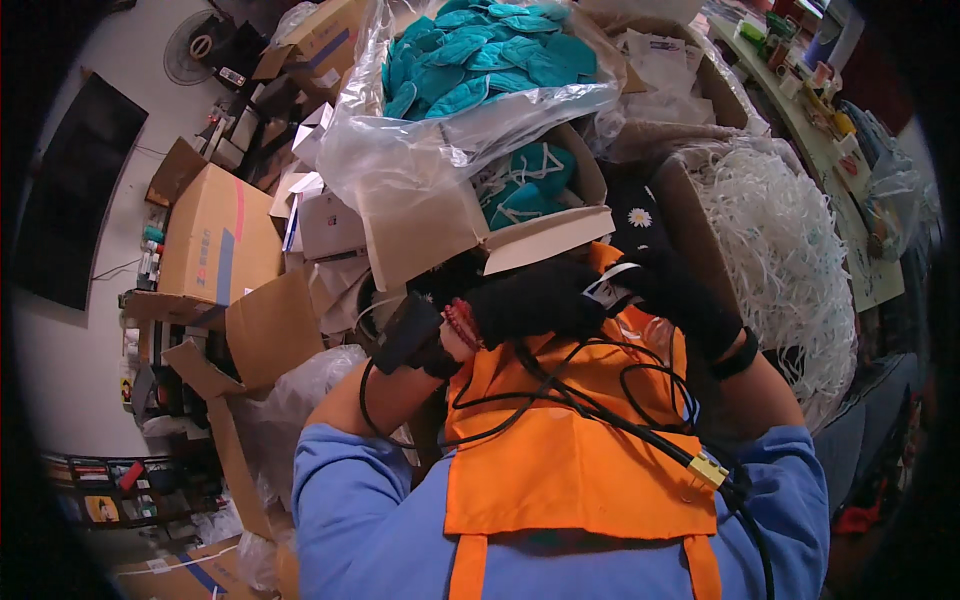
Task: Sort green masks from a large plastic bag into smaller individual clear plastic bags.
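My left hand (540, 298) and my right hand (680, 300), both in black gloves, meet in front of the orange apron. A narrow white strap (612, 284) shows between them, with the fingers of both hands closed around it. Whatever the strap is joined to is hidden by the gloves. Just beyond the hands, an open carton holds teal padded pieces with white straps (530, 183). Behind it, a plastic-lined box is heaped with plain teal pads (485, 58). To the right stands a box full of tangled white straps (780, 240).
Black cables (540, 390) run across the apron and up the left wrist. Cardboard boxes (222, 235) crowd the left side, with clear plastic bags (310, 390) among them. A long table (840, 180) carrying small items lies at the far right.
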A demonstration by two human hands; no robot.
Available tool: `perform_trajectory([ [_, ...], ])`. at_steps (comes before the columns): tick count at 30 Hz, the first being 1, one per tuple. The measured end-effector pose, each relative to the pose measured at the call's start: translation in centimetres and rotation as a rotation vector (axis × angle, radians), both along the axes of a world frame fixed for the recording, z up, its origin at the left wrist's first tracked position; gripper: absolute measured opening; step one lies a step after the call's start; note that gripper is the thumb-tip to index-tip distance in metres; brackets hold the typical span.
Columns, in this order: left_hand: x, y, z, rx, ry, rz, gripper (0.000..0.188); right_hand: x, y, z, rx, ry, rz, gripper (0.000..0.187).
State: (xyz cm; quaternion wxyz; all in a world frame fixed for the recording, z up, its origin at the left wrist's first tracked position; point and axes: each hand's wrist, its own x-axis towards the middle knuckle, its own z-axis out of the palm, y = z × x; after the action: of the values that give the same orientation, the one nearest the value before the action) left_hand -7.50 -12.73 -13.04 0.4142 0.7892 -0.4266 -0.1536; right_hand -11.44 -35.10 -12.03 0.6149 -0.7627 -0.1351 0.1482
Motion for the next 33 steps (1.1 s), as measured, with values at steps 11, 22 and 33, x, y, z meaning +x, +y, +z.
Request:
perform_trajectory([
  [11,0.4,0.2,0.6,-0.376,1.243,0.098,0.029,0.4,0.2,2.4,-0.086,0.293,-0.116,0.019],
  [22,0.6,1.2,0.6,-0.176,1.056,-0.080,0.034,-0.3,-0.1,3.3,0.002,0.061,-0.054,0.025],
  [33,1.8,2.0,1.8,0.132,0.298,-0.255,0.023,-0.1,-1.0,2.3,-0.264,-0.051,0.158,0.026],
])
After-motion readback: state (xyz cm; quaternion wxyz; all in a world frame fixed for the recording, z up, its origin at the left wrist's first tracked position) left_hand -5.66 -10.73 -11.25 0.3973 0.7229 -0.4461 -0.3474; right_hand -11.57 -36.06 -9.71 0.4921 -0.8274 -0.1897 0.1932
